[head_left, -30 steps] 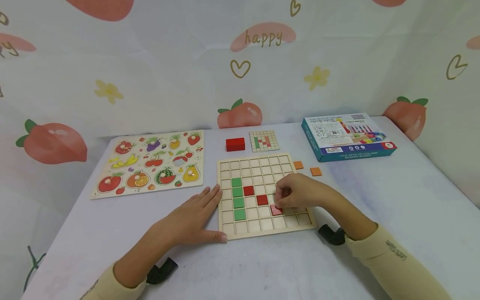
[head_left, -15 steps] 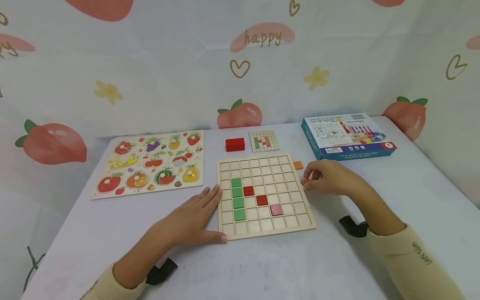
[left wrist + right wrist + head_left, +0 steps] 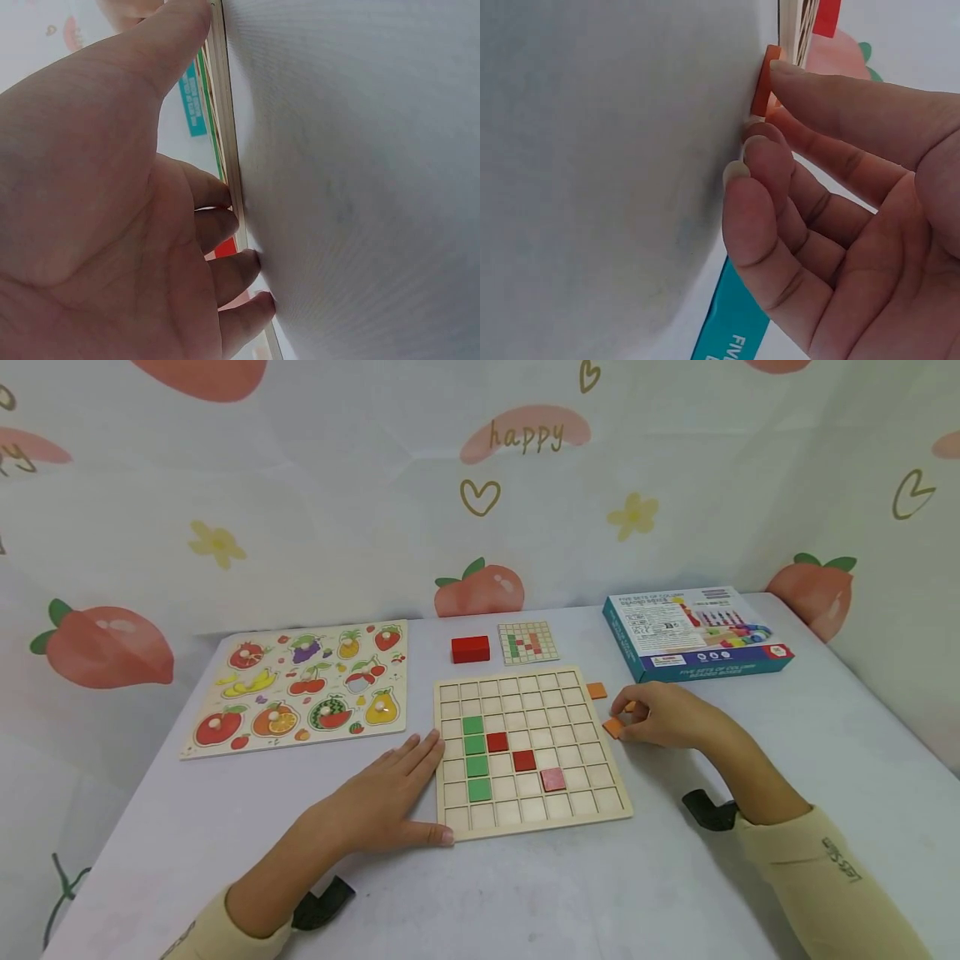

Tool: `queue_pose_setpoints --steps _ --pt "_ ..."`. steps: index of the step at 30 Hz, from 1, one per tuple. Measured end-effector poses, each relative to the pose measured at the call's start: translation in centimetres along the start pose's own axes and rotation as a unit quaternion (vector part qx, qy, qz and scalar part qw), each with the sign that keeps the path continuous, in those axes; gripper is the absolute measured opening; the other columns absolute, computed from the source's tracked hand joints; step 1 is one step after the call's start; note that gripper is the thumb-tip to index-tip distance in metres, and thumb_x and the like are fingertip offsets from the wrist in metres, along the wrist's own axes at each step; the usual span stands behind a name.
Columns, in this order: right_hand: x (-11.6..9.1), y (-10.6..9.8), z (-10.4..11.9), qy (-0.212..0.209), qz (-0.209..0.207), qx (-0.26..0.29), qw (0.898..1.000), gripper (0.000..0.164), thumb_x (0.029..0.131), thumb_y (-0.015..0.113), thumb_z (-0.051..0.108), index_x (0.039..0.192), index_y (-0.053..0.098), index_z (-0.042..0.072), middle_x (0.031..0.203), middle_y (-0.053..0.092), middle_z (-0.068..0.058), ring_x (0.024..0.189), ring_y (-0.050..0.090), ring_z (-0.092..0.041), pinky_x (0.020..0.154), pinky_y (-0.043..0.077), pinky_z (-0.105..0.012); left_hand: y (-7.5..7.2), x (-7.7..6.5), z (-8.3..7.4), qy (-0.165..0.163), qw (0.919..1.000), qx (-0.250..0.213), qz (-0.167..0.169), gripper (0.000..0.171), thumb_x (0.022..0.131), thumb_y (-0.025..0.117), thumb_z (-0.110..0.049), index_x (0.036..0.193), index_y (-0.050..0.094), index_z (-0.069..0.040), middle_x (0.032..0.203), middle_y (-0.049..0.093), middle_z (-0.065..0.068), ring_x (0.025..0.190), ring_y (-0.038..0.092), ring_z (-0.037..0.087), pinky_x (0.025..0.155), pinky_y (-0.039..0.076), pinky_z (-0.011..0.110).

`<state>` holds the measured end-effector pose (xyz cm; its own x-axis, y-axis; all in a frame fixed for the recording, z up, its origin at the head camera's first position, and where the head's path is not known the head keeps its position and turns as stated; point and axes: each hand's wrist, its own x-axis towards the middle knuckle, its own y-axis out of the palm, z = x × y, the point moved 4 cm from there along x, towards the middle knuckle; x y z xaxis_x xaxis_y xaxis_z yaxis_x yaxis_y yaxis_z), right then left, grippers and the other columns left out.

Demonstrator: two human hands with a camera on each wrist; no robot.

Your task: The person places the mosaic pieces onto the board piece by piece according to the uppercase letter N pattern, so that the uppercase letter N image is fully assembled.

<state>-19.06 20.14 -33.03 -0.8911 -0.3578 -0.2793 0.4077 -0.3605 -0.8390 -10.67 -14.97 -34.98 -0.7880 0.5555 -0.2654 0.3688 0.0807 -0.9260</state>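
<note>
A wooden grid board [image 3: 536, 811] lies flat on the table, with a column of green tiles [image 3: 477, 766], two dark red tiles [image 3: 524, 761] and one pink tile [image 3: 552, 779] in its squares. My left hand [image 3: 378, 802] rests with straight fingers against the board's left edge, thumb at the near corner. Off the board's right edge, my right hand [image 3: 660, 717] has thumb and forefinger at a small orange tile [image 3: 613, 727], pinching it near the tabletop. In the right wrist view the thumb tip lies on this orange tile [image 3: 765, 82]; its grip on the far side is partly hidden.
A second orange tile [image 3: 596, 691] lies by the board's upper right; another [image 3: 631, 706] shows between my right fingers. Behind the board are a pattern card [image 3: 528, 643] and a red block [image 3: 470, 649]. A fruit puzzle [image 3: 300, 689] lies left, a teal-edged box [image 3: 697, 633] back right.
My right hand has left the pink tile on the board and moved right to the orange tile beside it. That tile now shows more fully. My left hand has stayed put.
</note>
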Motion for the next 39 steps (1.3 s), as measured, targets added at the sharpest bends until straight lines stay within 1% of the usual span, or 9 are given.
queue_pose_setpoints --steps 5,10,16,21,25,32,39 --pt "0.04 -0.02 -0.05 -0.001 -0.002 0.007 1.000 0.026 0.087 0.079 0.016 0.109 0.071 0.006 0.090 0.060 -0.007 0.086 0.054 -0.026 0.068 0.047 -0.035 0.04 0.00 0.07 0.001 1.0000 0.001 -0.002 0.114 0.082 0.060 -0.077 0.160 0.021 -0.004 0.167 0.014 0.010 0.151 0.013 0.034 0.119 0.022 0.052" --pt "-0.04 -0.02 -0.10 0.001 0.003 0.026 1.000 0.023 0.085 0.080 0.014 0.103 0.068 0.006 0.085 0.057 -0.006 0.083 0.052 -0.024 0.066 0.045 -0.034 0.08 0.00 0.11 0.002 1.0000 0.001 -0.003 0.114 0.082 0.059 -0.077 0.160 0.020 -0.004 0.167 0.014 0.010 0.151 0.013 0.034 0.119 0.022 0.052" --pt "-0.05 0.06 -0.16 0.000 0.020 0.042 0.999 0.020 0.087 0.079 0.017 0.092 0.063 0.006 0.080 0.057 -0.003 0.080 0.053 -0.021 0.066 0.044 -0.032 0.16 0.05 0.10 0.000 1.0000 0.002 -0.001 0.114 0.082 0.059 -0.078 0.160 0.020 -0.004 0.167 0.014 0.010 0.152 0.013 0.033 0.119 0.021 0.051" --pt "-0.20 -0.06 -0.22 0.004 0.033 0.063 0.997 0.018 0.089 0.077 0.020 0.087 0.063 0.008 0.077 0.056 -0.003 0.078 0.052 -0.021 0.064 0.043 -0.032 0.14 0.06 0.08 0.000 1.0000 0.002 0.000 0.114 0.082 0.059 -0.078 0.160 0.020 -0.004 0.167 0.014 0.010 0.152 0.013 0.034 0.119 0.021 0.051" --pt "-0.32 -0.25 -0.16 0.006 0.032 0.076 0.997 0.019 0.089 0.077 0.023 0.086 0.064 0.009 0.076 0.058 -0.003 0.077 0.053 -0.021 0.062 0.043 -0.031 0.11 0.06 0.08 0.000 1.0000 0.001 0.001 0.114 0.082 0.060 -0.077 0.160 0.020 -0.004 0.167 0.014 0.010 0.152 0.013 0.034 0.119 0.021 0.051" --pt "-0.36 -0.43 -0.16 0.002 0.024 0.111 0.993 0.022 0.089 0.079 0.025 0.091 0.066 0.008 0.077 0.061 -0.003 0.075 0.055 -0.022 0.062 0.046 -0.031 0.22 0.10 0.14 -0.002 1.0000 0.004 0.003 0.115 0.081 0.059 -0.078 0.160 0.020 -0.004 0.167 0.013 0.010 0.152 0.012 0.033 0.119 0.021 0.051" --pt "-0.37 -0.41 0.08 0.001 0.022 0.144 0.989 0.018 0.089 0.078 0.019 0.094 0.066 0.006 0.079 0.063 -0.005 0.077 0.057 -0.023 0.067 0.052 -0.034 0.28 0.16 0.14 -0.007 0.9999 0.010 0.004 0.116 0.080 0.057 -0.080 0.160 0.019 -0.005 0.167 0.013 0.009 0.152 0.011 0.032 0.119 0.021 0.051"
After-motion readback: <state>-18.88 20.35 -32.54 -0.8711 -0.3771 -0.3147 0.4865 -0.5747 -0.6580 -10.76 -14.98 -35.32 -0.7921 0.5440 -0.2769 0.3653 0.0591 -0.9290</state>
